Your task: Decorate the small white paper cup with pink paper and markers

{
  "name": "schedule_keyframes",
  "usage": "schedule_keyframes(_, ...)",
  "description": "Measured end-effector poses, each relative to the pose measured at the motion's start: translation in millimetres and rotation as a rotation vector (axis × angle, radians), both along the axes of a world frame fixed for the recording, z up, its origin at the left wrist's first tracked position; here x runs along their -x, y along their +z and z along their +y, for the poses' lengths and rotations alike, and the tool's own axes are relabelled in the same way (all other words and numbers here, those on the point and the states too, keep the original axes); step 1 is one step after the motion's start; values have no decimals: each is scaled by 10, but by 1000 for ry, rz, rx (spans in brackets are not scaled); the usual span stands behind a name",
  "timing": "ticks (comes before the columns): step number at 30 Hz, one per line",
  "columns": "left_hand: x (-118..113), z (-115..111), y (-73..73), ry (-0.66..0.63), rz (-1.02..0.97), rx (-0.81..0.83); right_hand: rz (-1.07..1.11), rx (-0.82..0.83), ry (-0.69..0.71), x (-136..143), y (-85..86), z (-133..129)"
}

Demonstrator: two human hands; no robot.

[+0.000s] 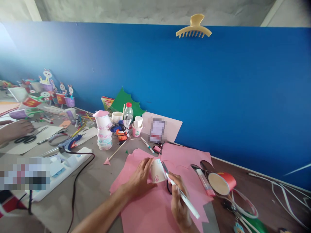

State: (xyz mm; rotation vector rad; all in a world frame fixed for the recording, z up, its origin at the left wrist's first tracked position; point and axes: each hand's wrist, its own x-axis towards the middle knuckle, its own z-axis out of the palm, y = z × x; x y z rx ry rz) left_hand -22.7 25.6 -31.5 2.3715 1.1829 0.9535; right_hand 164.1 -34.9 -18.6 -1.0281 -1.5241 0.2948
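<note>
My left hand (143, 176) is wrapped round a small white paper cup (157, 173) with pink and blue drawn marks, just above pink paper sheets (150, 207). In my right hand (179, 197) is a white marker (188, 204), its tip end pointing at the cup's right side. A dark scissor blade (164, 166) shows beside the cup, and a black handle loop lies partly hidden by my right hand. Behind my left hand stands a stack of decorated cups (104, 132) with a pink cone top.
A red paper cup (224, 183), a glue stick (205, 183) and more scissors lie to the right. A white power strip (63, 174) with a dark cable is at the left. Another person's hand (18, 129) is at the far left. A blue partition (218, 90) rises behind.
</note>
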Motion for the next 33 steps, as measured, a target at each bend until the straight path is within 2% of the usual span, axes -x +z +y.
schedule_keyframes(8,2,-30,75,-7,10,-53,45,35,8,49,-44,-23)
schedule_keyframes(21,30,2,17,6,21,-12,82,46,26,50,41,-10)
schedule_keyframes(33,37,-32,77,-15,23,-34,75,42,34,96,88,-46)
